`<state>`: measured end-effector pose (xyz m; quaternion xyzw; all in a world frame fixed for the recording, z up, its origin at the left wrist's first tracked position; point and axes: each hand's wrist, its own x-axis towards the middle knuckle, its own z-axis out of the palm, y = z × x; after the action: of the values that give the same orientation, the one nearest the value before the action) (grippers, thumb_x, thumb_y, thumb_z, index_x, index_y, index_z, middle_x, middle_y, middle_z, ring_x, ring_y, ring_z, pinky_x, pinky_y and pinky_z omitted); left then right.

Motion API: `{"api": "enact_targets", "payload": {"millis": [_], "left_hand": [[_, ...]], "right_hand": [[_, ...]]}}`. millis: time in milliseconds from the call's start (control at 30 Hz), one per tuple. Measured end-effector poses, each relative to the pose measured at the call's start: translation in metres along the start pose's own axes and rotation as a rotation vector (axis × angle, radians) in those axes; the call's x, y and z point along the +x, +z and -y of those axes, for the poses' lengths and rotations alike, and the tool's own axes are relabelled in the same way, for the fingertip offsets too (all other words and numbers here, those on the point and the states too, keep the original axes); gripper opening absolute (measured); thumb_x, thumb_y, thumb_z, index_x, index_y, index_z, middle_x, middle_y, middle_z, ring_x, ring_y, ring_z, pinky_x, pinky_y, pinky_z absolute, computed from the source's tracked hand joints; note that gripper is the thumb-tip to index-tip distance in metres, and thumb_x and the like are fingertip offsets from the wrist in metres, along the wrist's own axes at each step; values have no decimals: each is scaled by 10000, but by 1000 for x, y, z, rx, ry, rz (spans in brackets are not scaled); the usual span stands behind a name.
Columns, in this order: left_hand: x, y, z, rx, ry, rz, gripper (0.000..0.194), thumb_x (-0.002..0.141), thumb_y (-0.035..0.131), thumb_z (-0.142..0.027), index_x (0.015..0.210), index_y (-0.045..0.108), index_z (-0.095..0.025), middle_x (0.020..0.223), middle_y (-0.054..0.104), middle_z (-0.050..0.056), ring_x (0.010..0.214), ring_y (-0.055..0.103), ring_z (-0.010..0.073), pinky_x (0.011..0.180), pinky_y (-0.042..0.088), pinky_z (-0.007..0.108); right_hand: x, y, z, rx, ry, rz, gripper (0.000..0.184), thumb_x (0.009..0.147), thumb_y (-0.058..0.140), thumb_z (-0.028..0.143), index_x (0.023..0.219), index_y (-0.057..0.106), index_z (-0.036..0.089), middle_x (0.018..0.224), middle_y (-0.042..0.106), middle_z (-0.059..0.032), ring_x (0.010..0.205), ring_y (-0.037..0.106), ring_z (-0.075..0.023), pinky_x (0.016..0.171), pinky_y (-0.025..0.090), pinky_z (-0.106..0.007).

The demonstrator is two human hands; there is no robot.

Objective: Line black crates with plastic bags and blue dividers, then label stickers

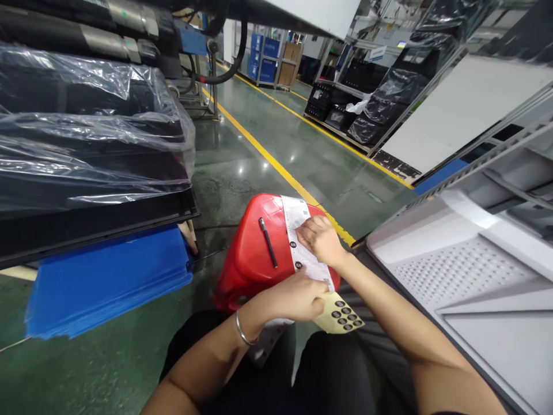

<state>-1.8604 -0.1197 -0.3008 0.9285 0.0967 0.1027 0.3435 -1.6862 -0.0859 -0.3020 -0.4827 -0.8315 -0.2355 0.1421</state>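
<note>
A white printed label strip (295, 212) with round black stickers along one edge lies across the red plastic stool (254, 253). My left hand (294, 297) is closed at the strip's near end, gripping a pale yellow sticker sheet (330, 323) that carries several round dark stickers and hangs past the stool's edge. My right hand (320, 239) rests on the middle of the strip with its fingers pressed together; whatever they pinch is hidden. A black pen (268, 243) lies on the stool, left of the strip.
Plastic-wrapped black panels (90, 132) stand at the left, above a stack of blue sheets (108, 276). A large white moulded panel (449, 271) stands close on the right. Beyond the yellow floor line (259, 147) are racks of wrapped black parts (371, 109) and blue boxes (264, 57).
</note>
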Motion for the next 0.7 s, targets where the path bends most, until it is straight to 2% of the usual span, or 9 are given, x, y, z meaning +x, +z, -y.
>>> {"api": "enact_targets", "payload": {"millis": [133, 267, 467, 600, 700], "left_hand": [[-1, 0, 4, 32, 43, 31, 139, 833, 426, -183, 766, 547, -167, 786, 652, 33, 739, 575, 172, 940, 401, 364], [-4, -5, 4, 29, 35, 51, 138, 835, 418, -179, 745, 522, -171, 774, 640, 24, 718, 572, 162, 893, 417, 350], [-4, -7, 5, 48, 29, 102, 143, 842, 403, -177, 754, 515, -168, 797, 638, 37, 745, 570, 170, 809, 432, 328], [-4, -7, 5, 32, 41, 93, 145, 840, 400, -178, 764, 522, -164, 802, 637, 39, 736, 562, 162, 780, 434, 309], [-5, -7, 5, 21, 35, 68, 148, 826, 412, -183, 760, 541, -158, 813, 641, 54, 750, 564, 175, 723, 433, 294]], "right_hand": [[7, 15, 1, -120, -106, 16, 219, 930, 474, 240, 789, 637, 199, 734, 623, -34, 777, 507, -193, 738, 401, -349], [9, 22, 1, -132, -90, 65, 261, 942, 450, 250, 760, 634, 210, 735, 618, -33, 796, 504, -197, 746, 395, -354], [16, 18, 3, -37, -9, 322, 335, 962, 386, 255, 835, 685, 173, 818, 644, -77, 851, 514, -209, 784, 382, -369], [14, 8, 4, 112, 62, 423, 326, 953, 406, 297, 1035, 692, 164, 1065, 646, -114, 1017, 509, -239, 862, 396, -391], [6, 4, 4, 163, 74, 457, 392, 943, 417, 393, 1199, 633, 189, 1332, 527, -107, 1239, 407, -293, 999, 358, -469]]}}
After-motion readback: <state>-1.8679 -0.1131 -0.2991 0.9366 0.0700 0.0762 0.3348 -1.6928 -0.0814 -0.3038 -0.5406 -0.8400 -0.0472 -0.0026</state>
